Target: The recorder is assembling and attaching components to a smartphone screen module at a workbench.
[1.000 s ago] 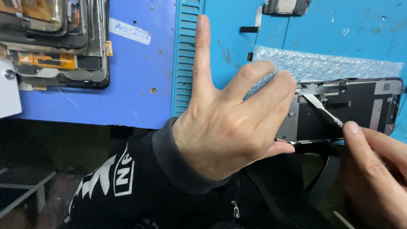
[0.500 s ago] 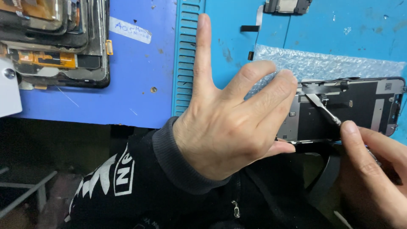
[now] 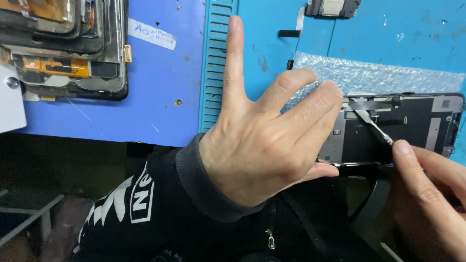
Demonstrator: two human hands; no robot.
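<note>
1. My left hand lies palm down, its grip spread wide: the index finger points straight away from me over the ribbed teal mat, and the other fingers fan out toward the right.
2. The tips of those fanned fingers press on the left end of the opened phone screen panel, pinning it flat. My thumb tucks under the near edge of the panel, so the panel's left end sits between thumb and fingers.
3. The panel lies back side up, just right of my left grip, with a grey metal plate and a dark centre showing. Its far edge rests on a sheet of bubble wrap that spreads beyond my fingertips.
4. My right hand comes in from the lower right corner, its grip pinched together on a thin metal tool. My fingers close on the handle end.
5. The tool slants up and left from my right grip; its flat tip touches the panel near a small flex cable at the panel's upper left, just beside my left fingertips.
6. Far to the left of my left grip, a stack of spare screens with orange flex strips sits on the blue desk. A white label is stuck to the desk between that stack and the ribbed mat.
7. Beyond my right grip, at the top edge of the view, a small grey part lies on the blue mat.
8. My black sleeve with white lettering covers the left forearm below the desk edge.
</note>
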